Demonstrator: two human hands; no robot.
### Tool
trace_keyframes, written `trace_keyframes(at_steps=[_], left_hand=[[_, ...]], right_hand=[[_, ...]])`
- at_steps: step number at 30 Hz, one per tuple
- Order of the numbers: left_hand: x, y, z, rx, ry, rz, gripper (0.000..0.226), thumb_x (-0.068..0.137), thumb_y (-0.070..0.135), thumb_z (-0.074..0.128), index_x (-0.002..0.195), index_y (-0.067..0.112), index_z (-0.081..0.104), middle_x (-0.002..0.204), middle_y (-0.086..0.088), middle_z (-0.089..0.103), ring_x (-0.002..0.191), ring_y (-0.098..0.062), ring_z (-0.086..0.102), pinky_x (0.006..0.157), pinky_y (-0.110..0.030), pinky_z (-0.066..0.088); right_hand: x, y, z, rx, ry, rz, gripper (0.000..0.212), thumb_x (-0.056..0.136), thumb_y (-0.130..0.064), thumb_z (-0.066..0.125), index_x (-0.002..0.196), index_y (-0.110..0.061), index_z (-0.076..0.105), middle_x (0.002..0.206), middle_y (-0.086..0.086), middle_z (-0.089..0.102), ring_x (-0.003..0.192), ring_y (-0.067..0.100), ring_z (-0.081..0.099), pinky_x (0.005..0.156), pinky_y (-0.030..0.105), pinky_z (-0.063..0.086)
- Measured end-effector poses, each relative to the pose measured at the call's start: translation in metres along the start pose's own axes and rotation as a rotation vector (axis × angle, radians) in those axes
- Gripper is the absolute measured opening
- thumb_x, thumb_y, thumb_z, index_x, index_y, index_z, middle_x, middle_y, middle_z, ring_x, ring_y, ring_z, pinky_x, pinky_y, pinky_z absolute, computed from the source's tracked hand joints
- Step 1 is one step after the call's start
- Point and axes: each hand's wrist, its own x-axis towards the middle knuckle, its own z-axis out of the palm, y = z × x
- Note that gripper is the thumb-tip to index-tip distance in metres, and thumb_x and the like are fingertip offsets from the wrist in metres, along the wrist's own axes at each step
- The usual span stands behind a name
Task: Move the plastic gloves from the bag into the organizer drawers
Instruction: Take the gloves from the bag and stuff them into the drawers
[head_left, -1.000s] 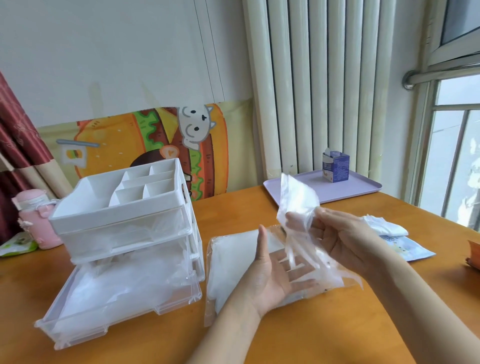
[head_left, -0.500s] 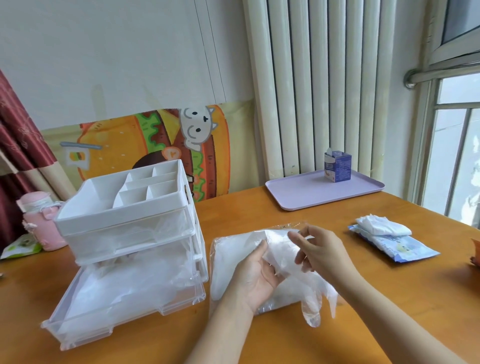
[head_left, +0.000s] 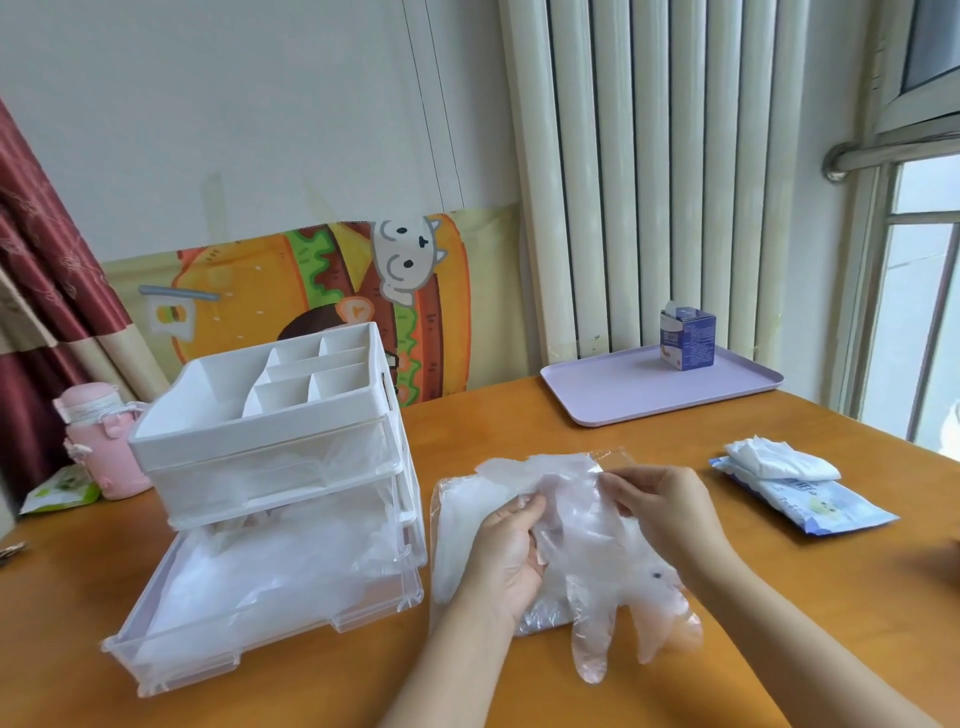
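A clear plastic glove (head_left: 597, 587) is stretched over the flat transparent bag of gloves (head_left: 454, 519) on the wooden table, its fingers hanging toward me. My left hand (head_left: 506, 556) pinches the glove's left edge at the cuff. My right hand (head_left: 662, 512) pinches the right edge of the cuff. To the left stands the white organizer (head_left: 270, 415); its bottom clear drawer (head_left: 171, 660) is pulled out and holds crumpled clear gloves (head_left: 270, 566). More clear plastic shows in the drawer above.
A lilac tray (head_left: 613, 400) with a small blue carton (head_left: 687, 339) sits at the back right. A wet-wipe pack with a tissue on top (head_left: 800, 491) lies right of my hands. A pink bottle (head_left: 98, 436) stands left of the organizer.
The glove was held up in the air by my right hand; both hands have lowered it onto the bag and now pinch its cuff, spreading it flat.
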Motion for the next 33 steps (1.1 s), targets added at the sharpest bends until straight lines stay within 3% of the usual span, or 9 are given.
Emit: trace_keyframes(at_steps=[3,6,9,11,14,19,23,27,33], left_hand=[[0.007,-0.004,-0.009,0.117,0.166,0.031,0.018,0.095,-0.003,0.051,0.098,-0.001,0.069,0.083,-0.011,0.072,0.069,-0.02,0.068,0.059,-0.025,0.052],[0.009,-0.006,-0.017,0.399,0.272,0.047,0.019,0.094,-0.003,0.05,0.105,-0.001,0.066,0.098,-0.019,0.071,0.087,-0.032,0.068,0.069,-0.03,0.051],[0.0,0.002,-0.013,0.733,0.295,0.106,0.058,0.094,0.005,0.051,0.148,0.007,0.029,0.145,-0.012,0.045,0.122,-0.028,0.052,0.082,-0.026,0.043],[-0.009,0.013,-0.004,0.907,0.267,0.293,0.081,0.094,0.019,0.058,0.154,0.015,0.003,0.159,-0.002,0.019,0.143,-0.02,0.027,0.103,-0.026,0.033],[-0.024,0.03,0.014,0.87,0.122,0.49,0.086,0.09,0.041,0.063,0.154,0.027,0.008,0.16,0.008,0.013,0.147,-0.011,0.016,0.115,-0.028,0.018],[-0.019,0.032,0.015,0.78,-0.117,0.32,0.114,0.057,0.076,0.064,0.151,0.025,0.024,0.149,0.013,0.031,0.138,-0.009,0.032,0.106,-0.027,0.03],[-0.011,0.009,0.013,0.801,-0.181,0.329,0.032,0.076,0.041,0.077,0.095,0.016,0.069,0.097,0.003,0.074,0.085,-0.004,0.066,0.072,-0.014,0.045],[-0.009,0.004,0.013,0.914,0.021,0.526,0.035,0.076,0.043,0.077,0.077,0.009,0.067,0.068,0.005,0.068,0.066,-0.004,0.058,0.063,-0.018,0.043],[-0.018,0.019,0.016,0.711,0.033,0.656,0.022,0.083,0.026,0.074,0.069,0.011,0.065,0.055,0.005,0.063,0.052,-0.004,0.054,0.058,-0.014,0.044]], right_hand=[[0.004,-0.001,-0.007,0.235,0.04,0.143,0.014,0.091,-0.016,0.064,0.087,-0.012,0.076,0.078,0.02,0.069,0.073,0.018,0.058,0.083,0.04,0.054],[0.009,-0.005,-0.02,0.503,0.051,0.237,0.02,0.097,-0.014,0.053,0.095,-0.003,0.069,0.075,0.012,0.067,0.068,0.015,0.062,0.068,0.027,0.055],[0.007,-0.016,-0.035,0.58,-0.021,0.281,0.019,0.095,-0.003,0.051,0.083,-0.006,0.065,0.068,0.007,0.068,0.046,0.009,0.061,0.047,0.019,0.048],[0.003,-0.022,-0.039,0.614,-0.091,0.267,0.018,0.089,0.008,0.052,0.079,-0.002,0.063,0.059,0.005,0.067,0.041,0.01,0.06,0.041,0.018,0.047],[0.001,-0.025,-0.036,0.675,-0.26,0.298,0.02,0.094,0.001,0.047,0.086,0.002,0.065,0.077,0.015,0.069,0.058,0.017,0.068,0.053,0.023,0.055],[0.001,-0.025,-0.024,0.748,-0.511,0.38,0.025,0.091,-0.01,0.048,0.108,0.005,0.061,0.099,0.02,0.066,0.085,0.026,0.066,0.07,0.03,0.059],[-0.005,-0.027,-0.015,0.688,-0.564,0.364,0.037,0.1,-0.018,0.042,0.113,0.01,0.062,0.098,0.021,0.068,0.082,0.025,0.067,0.08,0.034,0.058],[-0.011,-0.029,-0.017,0.453,-0.638,0.25,0.043,0.085,-0.032,0.064,0.114,0.0,0.064,0.106,0.017,0.07,0.098,0.028,0.066,0.094,0.038,0.052],[-0.012,-0.03,-0.021,0.279,-0.518,0.247,0.018,0.081,-0.011,0.07,0.089,0.005,0.072,0.079,0.015,0.068,0.065,0.015,0.061,0.059,0.018,0.052]])
